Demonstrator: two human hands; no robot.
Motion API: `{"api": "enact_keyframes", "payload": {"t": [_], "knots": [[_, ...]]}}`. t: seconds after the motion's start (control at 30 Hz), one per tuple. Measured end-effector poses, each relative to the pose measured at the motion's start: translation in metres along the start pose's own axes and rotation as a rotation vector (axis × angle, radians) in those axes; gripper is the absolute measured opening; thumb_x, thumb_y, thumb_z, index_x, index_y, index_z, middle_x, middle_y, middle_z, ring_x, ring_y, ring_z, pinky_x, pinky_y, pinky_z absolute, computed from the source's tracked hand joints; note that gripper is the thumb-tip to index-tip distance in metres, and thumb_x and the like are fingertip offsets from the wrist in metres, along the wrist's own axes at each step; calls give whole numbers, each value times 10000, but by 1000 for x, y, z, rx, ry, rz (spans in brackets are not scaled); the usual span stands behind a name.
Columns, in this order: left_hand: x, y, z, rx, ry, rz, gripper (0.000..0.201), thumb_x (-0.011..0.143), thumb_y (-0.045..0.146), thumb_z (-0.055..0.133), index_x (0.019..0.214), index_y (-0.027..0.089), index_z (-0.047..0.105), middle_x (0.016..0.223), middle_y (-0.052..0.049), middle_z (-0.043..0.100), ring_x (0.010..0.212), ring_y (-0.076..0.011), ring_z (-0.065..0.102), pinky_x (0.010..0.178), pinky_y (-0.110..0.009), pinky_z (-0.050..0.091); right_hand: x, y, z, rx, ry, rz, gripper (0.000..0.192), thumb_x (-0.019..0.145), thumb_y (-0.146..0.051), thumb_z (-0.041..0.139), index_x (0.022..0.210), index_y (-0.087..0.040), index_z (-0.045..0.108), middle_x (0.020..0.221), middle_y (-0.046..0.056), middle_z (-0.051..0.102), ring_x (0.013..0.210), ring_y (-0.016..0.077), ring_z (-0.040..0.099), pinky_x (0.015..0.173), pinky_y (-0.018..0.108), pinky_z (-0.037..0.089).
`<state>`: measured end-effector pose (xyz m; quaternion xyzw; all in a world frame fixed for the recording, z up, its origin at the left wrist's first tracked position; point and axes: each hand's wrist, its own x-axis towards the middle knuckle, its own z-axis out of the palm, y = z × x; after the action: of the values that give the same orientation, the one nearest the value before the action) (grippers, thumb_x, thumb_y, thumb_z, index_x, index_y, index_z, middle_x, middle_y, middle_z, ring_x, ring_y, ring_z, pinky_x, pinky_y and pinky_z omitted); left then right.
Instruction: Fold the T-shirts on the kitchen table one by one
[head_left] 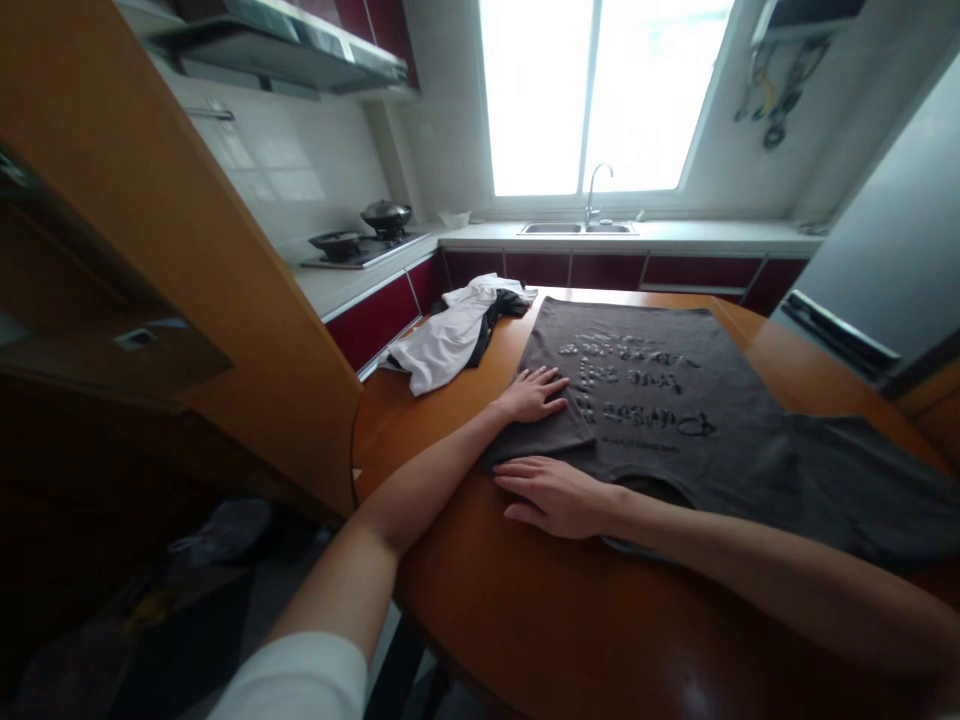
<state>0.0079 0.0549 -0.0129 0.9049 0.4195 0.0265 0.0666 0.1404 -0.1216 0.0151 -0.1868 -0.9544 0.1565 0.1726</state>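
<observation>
A dark grey T-shirt (645, 345) with raised lettering lies spread on the wooden table (480, 590), its neck opening towards me. One sleeve is folded inward over the body on the left. My left hand (531, 395) rests flat on that folded part, fingers spread. Near the shirt's shoulder edge, my right hand (559, 497) lies low with its fingers stretched out to the left, touching the cloth edge. My right forearm crosses over the collar and hides part of it. Neither hand grips anything.
A loose pile of white and black clothes (454, 330) lies at the table's far left. Beyond are a stove (364, 250) with pans, a sink (551, 229) under the window, and a fridge (885, 220) at right. An orange wooden panel (247, 340) stands close on the left.
</observation>
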Motion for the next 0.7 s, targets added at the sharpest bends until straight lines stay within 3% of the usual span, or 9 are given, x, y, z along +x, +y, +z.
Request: {"api": "enact_keyframes", "payload": {"t": [0.17,0.37,0.5,0.7], "knots": [[-1,2,0,-7,16,10,686,997,678,274,1591,339,316,1695,-38,203,1557,-274,174,1241,-522,136,11,-5,3,-49,8,25,359,1018,-422,526,1164,-149,709,1271,146,691,1194,254,625,1067,392,453],[2,0,3,-4,16,8,687,998,674,278,1591,331,318,1695,-45,203,1559,-279,160,1239,-539,126,25,-7,3,-73,34,89,286,1025,-395,529,1071,-180,712,1093,113,728,1075,237,629,995,391,462],[2,-1,4,-5,13,10,688,994,684,274,1590,344,316,1697,-34,198,1559,-273,163,1242,-532,127,26,-4,5,-76,31,70,277,1012,-411,551,1048,-195,721,1087,104,729,1073,243,622,984,397,468],[2,-1,3,-15,20,11,688,995,674,288,1590,330,326,1694,-40,202,1558,-292,164,1238,-553,127,17,4,13,-70,199,195,301,1040,-356,481,1140,-195,715,1200,105,707,1133,245,605,1017,419,472]]}}
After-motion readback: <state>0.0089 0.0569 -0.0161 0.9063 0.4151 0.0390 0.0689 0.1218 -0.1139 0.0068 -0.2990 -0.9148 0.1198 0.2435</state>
